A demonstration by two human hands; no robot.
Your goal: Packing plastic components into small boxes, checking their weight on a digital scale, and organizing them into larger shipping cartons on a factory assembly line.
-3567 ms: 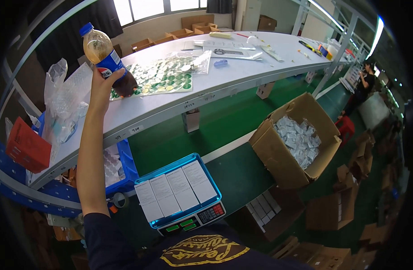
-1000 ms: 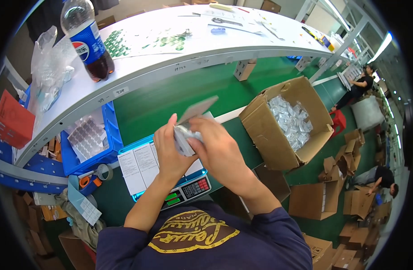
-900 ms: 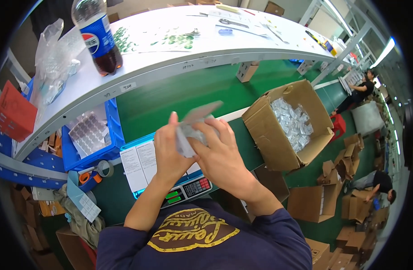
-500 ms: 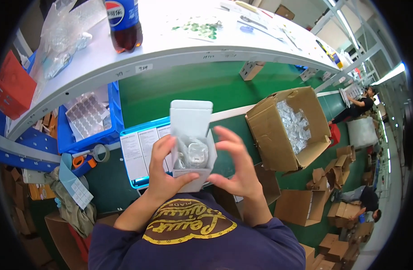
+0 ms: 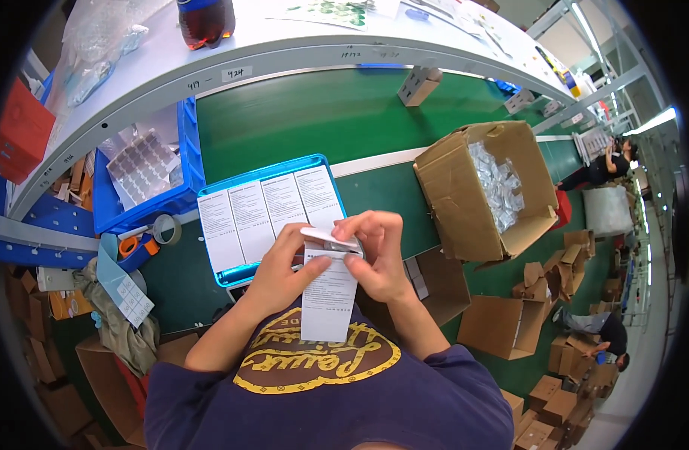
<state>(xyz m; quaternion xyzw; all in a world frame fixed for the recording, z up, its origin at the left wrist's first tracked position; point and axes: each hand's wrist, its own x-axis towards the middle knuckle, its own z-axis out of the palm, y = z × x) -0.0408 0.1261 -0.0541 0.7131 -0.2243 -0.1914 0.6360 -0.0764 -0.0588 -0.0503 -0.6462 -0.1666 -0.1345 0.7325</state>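
Observation:
Between my two hands, close to my chest, is a small white box (image 5: 327,306) with fine print on its long side. My left hand (image 5: 280,268) grips its left side, thumb pressed near the top edge. Fingers of my right hand (image 5: 378,259) curl over the lid flap (image 5: 328,238), with the thumb on the box's upper front. The flap is folded down most of the way; a little clear plastic shows beneath it. Just beyond my left hand, a blue tray (image 5: 223,274) holds several similar white boxes (image 5: 254,219) laid side by side.
A brown carton (image 5: 443,206) of clear-bagged items stands at the right. On the left are a blue bin (image 5: 142,214) with printed sheets and a tape roll (image 5: 166,229). A raised white shelf (image 5: 284,45) crosses the far side, carrying a dark drink bottle (image 5: 205,24). Two people are farther right.
The box has tipped so its printed side faces up, and its flap, upright before, is folded over the bagged item. My right hand has come in from beside the box onto the flap.

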